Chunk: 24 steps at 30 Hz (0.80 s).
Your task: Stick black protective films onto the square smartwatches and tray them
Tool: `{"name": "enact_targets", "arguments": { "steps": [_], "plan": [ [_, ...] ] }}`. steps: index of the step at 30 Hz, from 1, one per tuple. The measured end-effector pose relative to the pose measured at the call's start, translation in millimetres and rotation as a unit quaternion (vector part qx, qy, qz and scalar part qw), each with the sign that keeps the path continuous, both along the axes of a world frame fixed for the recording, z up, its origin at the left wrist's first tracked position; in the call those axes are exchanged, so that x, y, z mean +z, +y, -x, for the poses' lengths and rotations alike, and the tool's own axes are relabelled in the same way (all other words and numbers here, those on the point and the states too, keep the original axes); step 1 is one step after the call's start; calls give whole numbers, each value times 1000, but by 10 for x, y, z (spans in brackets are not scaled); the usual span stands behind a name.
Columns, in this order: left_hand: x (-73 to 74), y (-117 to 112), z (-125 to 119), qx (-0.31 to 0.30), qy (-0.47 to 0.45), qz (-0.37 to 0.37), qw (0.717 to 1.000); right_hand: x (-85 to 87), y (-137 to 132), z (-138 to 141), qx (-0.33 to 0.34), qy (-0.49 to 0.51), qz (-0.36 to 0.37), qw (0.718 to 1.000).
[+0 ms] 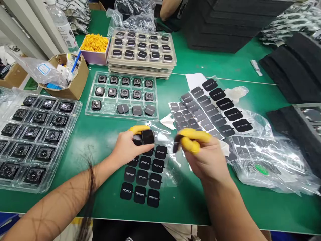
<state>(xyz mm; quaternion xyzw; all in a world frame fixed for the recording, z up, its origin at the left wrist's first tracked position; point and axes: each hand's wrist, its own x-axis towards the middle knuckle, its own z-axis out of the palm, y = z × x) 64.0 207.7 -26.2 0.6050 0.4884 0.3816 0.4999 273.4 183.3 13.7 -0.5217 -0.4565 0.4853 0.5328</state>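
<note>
My left hand (126, 145), with a yellow finger cot on its finger, grips a small black square smartwatch (147, 137) with its glossy screen up. A dark sticker (176, 143), slightly blurred, is pinched in my right hand (207, 152), which has yellow cots on thumb and finger. The two hands are apart. Under my left hand lies a clear sheet of black square HiFuture stickers (142, 177), partly hidden by the hand. Beyond it a clear tray (109, 107) holds several watches, mostly backs up; three in its front row show stickered faces.
At left stand stacked watch trays (65, 134) and a cardboard box (79, 80). Behind are yellow finger cots (94, 43) in a box and stacked filled trays (141, 63). Sticker sheets (210, 110), plastic bags (265, 174) and black foam (288, 73) lie right. Another person's arm (169, 8) shows.
</note>
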Motion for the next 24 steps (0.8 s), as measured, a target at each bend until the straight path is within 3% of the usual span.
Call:
{"name": "enact_targets", "arguments": {
  "steps": [5,9,14,24],
  "plan": [
    [-3,-33,-15,-16,87,-55,995,-107,17,193,22,2,106,994],
    [27,-9,-6,-48,99,-66,992,-213,41,209,32,3,132,991],
    [51,27,15,-101,103,-75,987,-218,72,192,57,46,161,984],
    [50,5,3,-97,127,-94,983,-185,79,190,56,80,202,974]
  ]
}}
